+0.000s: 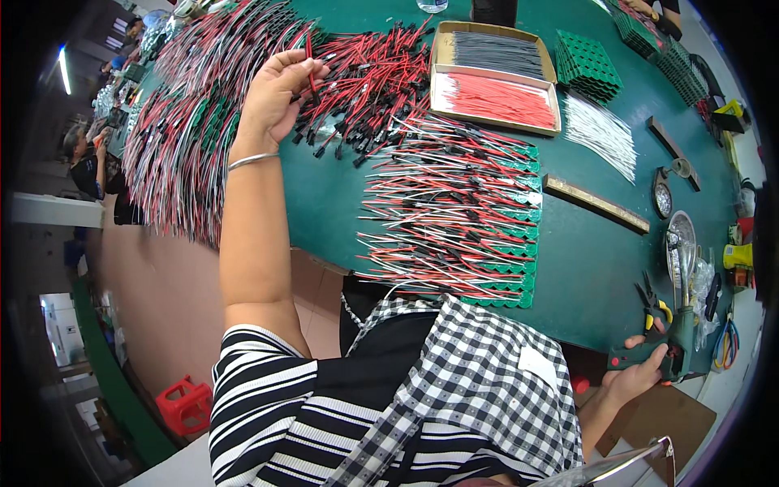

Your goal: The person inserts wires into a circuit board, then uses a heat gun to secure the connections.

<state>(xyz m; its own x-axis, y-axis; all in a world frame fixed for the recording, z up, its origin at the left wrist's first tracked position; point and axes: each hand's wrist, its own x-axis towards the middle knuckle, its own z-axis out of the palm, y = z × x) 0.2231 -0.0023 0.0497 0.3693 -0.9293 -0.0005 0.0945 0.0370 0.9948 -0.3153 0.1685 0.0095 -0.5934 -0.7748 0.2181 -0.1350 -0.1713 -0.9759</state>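
Observation:
My left hand (280, 88) is raised over the far left of the table, thumb and fingers closed on a short red and black wire lead (312, 71). Beside it spreads a loose heap of red and black wire leads (369, 77) with black plugs. At the lower right, my right hand (637, 375) is wrapped round a dark green pistol-shaped tool (680, 347) with a red button. In front of me lie rows of green circuit boards (531, 235) with red, white and black wires (442, 207) fanning leftward off them.
Wired boards (178, 162) are piled at left. Toward the back are a carton (558, 114) of black and red wires, stacked green boards (588, 66) and white wires (600, 134). A bar (596, 203), pliers (656, 304) and metal dish (680, 239) lie rightward. Another person (88, 162) sits far left.

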